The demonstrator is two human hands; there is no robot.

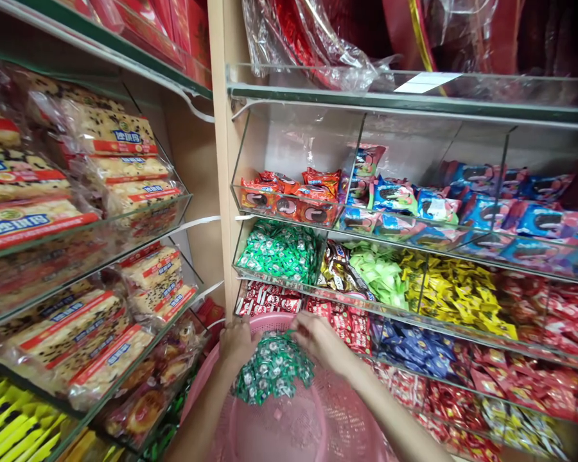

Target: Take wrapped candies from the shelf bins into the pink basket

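Note:
A pink plastic basket (351,410) with perforated sides stands in front of me, below the shelves. Green-wrapped candies (275,369) lie heaped in its far part, and its near bottom shows bare. My left hand (236,339) is closed over the far left of the basket's rim. Over the right side of the heap, my right hand (320,340) has its fingers curled in, with a bit of green wrapper at the fingertips. Some of its fingers are blurred. Just beyond the basket, more green candies (282,250) fill a clear shelf bin.
Clear bins to the right hold yellow-wrapped candies (453,292), blue-wrapped candies (417,350) and blue snack packs (486,208). Left shelves carry packaged pastry bars (115,138). A wooden upright (224,160) divides the shelving, and a glass shelf edge (414,96) juts out overhead.

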